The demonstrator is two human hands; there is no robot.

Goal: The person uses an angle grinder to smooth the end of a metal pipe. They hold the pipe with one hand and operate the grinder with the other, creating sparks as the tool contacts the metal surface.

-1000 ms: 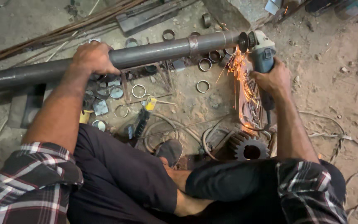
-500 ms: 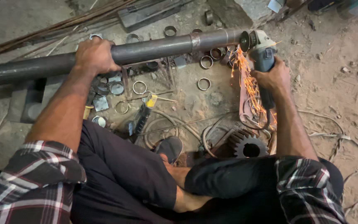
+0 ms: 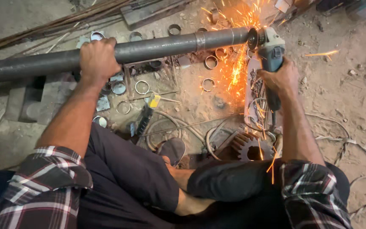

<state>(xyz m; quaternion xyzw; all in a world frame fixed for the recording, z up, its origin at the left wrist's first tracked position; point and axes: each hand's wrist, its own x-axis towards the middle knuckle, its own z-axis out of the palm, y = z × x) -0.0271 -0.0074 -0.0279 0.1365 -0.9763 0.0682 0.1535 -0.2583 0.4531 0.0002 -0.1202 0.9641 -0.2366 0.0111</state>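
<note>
We're cutting at the right end of the long steel pipe, so the trick here, we reckon, is a steady disc square to the pipe and no twisting. Left hand is clamped over the pipe mid-length; right hand is wrapped tight round the angle grinder, disc at the pipe's end, sparks showering over the cut rings on the floor.

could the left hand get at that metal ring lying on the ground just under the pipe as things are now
Probably yes. The left hand grips the steel pipe, and the metal ring lies uncovered on the dirt floor just below and beside it, nothing on top. The hand would have to release the pipe first.
</note>
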